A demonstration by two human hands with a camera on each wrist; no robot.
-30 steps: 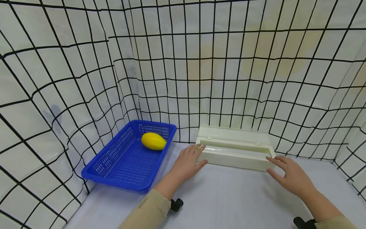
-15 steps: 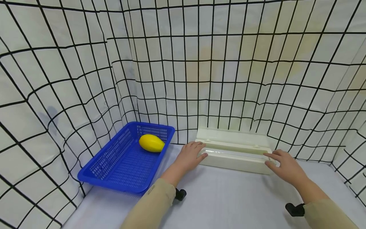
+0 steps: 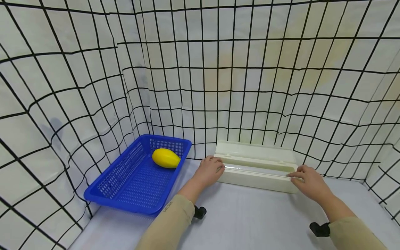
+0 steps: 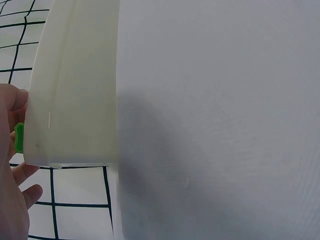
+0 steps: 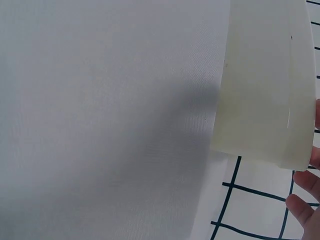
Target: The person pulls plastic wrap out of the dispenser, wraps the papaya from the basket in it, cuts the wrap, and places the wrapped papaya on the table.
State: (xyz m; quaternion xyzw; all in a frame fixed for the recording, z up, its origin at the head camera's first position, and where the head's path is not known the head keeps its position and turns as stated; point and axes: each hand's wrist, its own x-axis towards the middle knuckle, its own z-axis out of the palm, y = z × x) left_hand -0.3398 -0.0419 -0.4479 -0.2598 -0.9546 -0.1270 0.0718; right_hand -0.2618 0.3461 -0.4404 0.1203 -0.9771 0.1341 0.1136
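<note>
A long cream box point(image 3: 256, 182), shaped like a cling film dispenser, lies on the table with its hinged lid point(image 3: 256, 150) raised at the back. A clear plastic strip point(image 3: 259, 170) runs along its front rim. My left hand point(image 3: 208, 171) is at the left end, fingers bent, thumb and fingertips pinching the strip's end. Beside those fingers a small green piece point(image 4: 19, 137) shows in the left wrist view. At the other end, my right hand point(image 3: 309, 182) pinches the strip between thumb and forefinger. In the right wrist view, the box point(image 5: 265, 90) hides part of that grip.
A blue perforated basket point(image 3: 137, 187) stands to the left, holding a smooth yellow oval object point(image 3: 166, 158). Black wire mesh point(image 3: 243, 67) over white sheeting rises behind and at both sides of the white-covered table point(image 3: 250, 222).
Both hands have closed in at the box ends, their thumbs and fingers coming together on the strip. The right hand has shifted slightly left. Lid, basket and yellow object stay put.
</note>
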